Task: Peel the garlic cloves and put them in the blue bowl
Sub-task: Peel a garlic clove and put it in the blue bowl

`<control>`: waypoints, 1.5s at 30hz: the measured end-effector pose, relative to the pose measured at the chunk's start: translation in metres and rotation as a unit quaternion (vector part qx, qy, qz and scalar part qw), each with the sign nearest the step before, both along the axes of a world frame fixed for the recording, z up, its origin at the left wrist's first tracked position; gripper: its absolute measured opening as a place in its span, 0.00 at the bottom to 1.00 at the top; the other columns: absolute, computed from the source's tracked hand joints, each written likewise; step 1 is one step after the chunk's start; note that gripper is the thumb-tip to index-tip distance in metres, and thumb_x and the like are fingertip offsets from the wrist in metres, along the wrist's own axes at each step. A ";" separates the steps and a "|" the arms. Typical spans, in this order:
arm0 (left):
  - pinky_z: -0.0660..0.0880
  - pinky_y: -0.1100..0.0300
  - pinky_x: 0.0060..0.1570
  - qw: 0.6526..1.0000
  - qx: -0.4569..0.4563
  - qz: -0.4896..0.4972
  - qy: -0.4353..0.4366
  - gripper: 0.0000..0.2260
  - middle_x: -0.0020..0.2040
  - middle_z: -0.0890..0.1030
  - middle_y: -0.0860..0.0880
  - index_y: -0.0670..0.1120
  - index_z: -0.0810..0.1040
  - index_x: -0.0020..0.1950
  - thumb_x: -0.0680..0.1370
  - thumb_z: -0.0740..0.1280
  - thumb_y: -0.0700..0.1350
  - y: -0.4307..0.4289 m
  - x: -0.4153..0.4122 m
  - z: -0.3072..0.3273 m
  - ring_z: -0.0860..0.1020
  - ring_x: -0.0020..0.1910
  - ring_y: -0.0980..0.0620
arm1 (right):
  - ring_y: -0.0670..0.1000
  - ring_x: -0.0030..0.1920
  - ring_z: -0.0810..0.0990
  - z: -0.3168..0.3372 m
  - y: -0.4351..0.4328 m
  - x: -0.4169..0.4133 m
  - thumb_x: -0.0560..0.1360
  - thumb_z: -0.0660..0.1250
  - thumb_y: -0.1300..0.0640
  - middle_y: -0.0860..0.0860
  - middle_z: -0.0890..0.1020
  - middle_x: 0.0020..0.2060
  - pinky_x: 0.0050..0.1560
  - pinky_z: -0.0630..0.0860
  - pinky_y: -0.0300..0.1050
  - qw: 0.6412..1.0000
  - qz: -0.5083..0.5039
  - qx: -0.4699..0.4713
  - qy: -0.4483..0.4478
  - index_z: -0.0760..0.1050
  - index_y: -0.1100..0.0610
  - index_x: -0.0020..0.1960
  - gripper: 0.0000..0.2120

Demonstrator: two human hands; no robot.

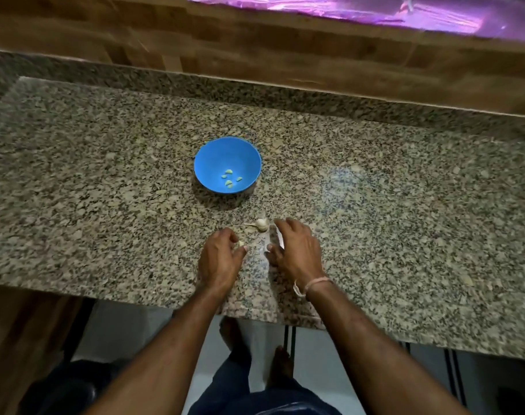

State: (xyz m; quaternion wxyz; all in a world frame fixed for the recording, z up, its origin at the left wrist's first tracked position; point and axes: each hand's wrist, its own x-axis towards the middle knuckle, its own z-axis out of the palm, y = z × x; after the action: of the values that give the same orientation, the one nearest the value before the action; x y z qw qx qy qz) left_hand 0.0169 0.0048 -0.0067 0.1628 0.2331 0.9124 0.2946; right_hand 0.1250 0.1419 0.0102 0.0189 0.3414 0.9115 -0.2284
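A blue bowl (213, 158) stands on the granite counter and holds several peeled garlic cloves (230, 177). Nearer to me lies the rest of a garlic bulb (261, 224) with its stem pointing left. My left hand (221, 259) is just in front of the bulb and pinches a small garlic clove (241, 243) between thumb and fingertips. My right hand (295, 250) hovers right of the bulb with relaxed, spread fingers. A blurred whitish strip, perhaps garlic skin (280, 238), shows beside its index finger; I cannot tell whether the hand touches it.
The speckled granite counter (405, 220) runs wide to both sides, with a raised granite ledge and a wooden wall behind. The front edge lies close below my wrists. My legs and feet show on the floor beneath.
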 end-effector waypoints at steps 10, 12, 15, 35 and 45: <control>0.76 0.55 0.40 0.996 0.052 -0.071 0.022 0.04 0.47 0.79 0.53 0.49 0.79 0.51 0.80 0.71 0.41 -0.008 -0.020 -0.008 0.78 0.44 0.52 | 0.58 0.82 0.53 -0.013 0.008 -0.018 0.76 0.75 0.49 0.51 0.55 0.83 0.79 0.54 0.66 0.996 -0.037 0.006 -0.079 0.58 0.45 0.82 0.40; 0.74 0.63 0.39 0.996 0.076 -0.044 0.008 0.04 0.46 0.80 0.53 0.50 0.80 0.51 0.80 0.71 0.41 -0.005 -0.028 0.006 0.79 0.43 0.56 | 0.58 0.82 0.53 -0.014 0.007 -0.019 0.76 0.75 0.49 0.51 0.55 0.83 0.79 0.54 0.66 0.996 -0.041 0.007 -0.075 0.57 0.45 0.82 0.41; 0.70 0.75 0.36 0.994 0.108 0.003 0.020 0.03 0.48 0.81 0.54 0.48 0.81 0.53 0.80 0.72 0.42 0.015 -0.046 0.037 0.76 0.41 0.66 | 0.57 0.83 0.51 -0.014 0.007 -0.018 0.77 0.74 0.49 0.50 0.53 0.84 0.80 0.53 0.65 0.996 -0.045 0.001 -0.070 0.56 0.45 0.83 0.41; 0.77 0.50 0.49 0.972 0.009 -0.211 0.107 0.16 0.57 0.78 0.49 0.48 0.79 0.65 0.78 0.74 0.44 0.066 -0.012 0.007 0.75 0.56 0.47 | 0.56 0.81 0.56 -0.009 0.031 -0.005 0.78 0.72 0.46 0.48 0.56 0.83 0.78 0.57 0.61 0.999 0.008 -0.029 -0.026 0.61 0.45 0.81 0.35; 0.81 0.65 0.43 0.744 0.367 0.184 -0.527 0.17 0.55 0.85 0.45 0.42 0.80 0.66 0.78 0.68 0.42 0.066 0.002 0.024 0.82 0.47 0.54 | 0.45 0.58 0.84 -0.004 0.053 0.017 0.77 0.74 0.64 0.46 0.85 0.59 0.57 0.83 0.45 0.893 -0.134 -0.351 0.246 0.83 0.52 0.64 0.17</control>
State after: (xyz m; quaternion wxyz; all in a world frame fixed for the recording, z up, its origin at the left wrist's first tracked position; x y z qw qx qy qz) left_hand 0.0184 0.0709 0.0171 0.4624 -0.0904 0.5279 0.7067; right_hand 0.1423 0.1949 0.0058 -0.1184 0.3645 0.6931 -0.6105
